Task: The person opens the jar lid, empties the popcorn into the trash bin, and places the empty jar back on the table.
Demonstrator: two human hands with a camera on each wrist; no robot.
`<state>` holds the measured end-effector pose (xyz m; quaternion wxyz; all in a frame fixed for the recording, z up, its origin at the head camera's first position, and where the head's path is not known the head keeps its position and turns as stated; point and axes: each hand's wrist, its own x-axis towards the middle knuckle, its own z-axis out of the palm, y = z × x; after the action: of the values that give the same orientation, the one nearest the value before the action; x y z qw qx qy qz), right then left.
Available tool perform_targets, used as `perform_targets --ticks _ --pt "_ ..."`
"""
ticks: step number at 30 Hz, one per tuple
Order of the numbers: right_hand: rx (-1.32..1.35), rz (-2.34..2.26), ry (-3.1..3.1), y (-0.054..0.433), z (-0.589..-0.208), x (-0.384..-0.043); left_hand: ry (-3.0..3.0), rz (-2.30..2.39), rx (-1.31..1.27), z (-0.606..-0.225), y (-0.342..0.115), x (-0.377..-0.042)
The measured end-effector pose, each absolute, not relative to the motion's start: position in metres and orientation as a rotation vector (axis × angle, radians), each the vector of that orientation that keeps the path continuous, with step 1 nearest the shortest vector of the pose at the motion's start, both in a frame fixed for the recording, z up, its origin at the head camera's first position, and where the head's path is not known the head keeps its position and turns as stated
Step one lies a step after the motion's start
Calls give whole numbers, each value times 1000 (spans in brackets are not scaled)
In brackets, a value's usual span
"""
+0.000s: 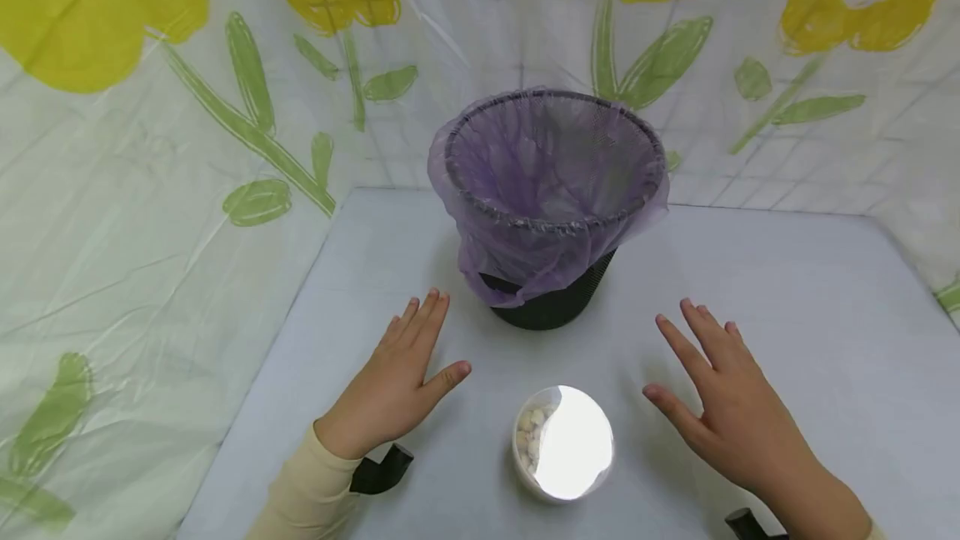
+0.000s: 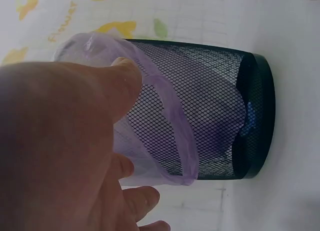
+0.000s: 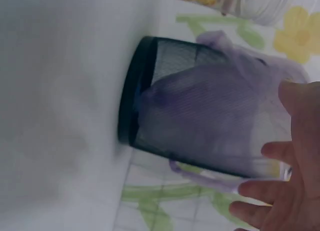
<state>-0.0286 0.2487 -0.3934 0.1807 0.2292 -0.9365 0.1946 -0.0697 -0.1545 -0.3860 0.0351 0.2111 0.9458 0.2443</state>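
Here's the left hand, fingers straight, thumb wide, holding nothing, inside the slanting left edge of the white table; the mesh bin in its purple liner stands just beyond, near the back edge — and nearer us, between the hands, sits the round tub of pale pieces, bare tabletop either side; the right hand spreads wide, nothing held, with room before the right edge. Smooth surface, and behind it a pale sheet printed with yellow flowers

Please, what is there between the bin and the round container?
Only bare white tabletop lies between the bin and the round container; the head view shows it.
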Motion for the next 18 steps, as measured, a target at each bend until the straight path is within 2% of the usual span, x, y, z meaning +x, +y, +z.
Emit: perform_targets --ticks 18 --pt "1140 700 -2479 197 -380 -20 2725 956 603 -396 -158 -67"
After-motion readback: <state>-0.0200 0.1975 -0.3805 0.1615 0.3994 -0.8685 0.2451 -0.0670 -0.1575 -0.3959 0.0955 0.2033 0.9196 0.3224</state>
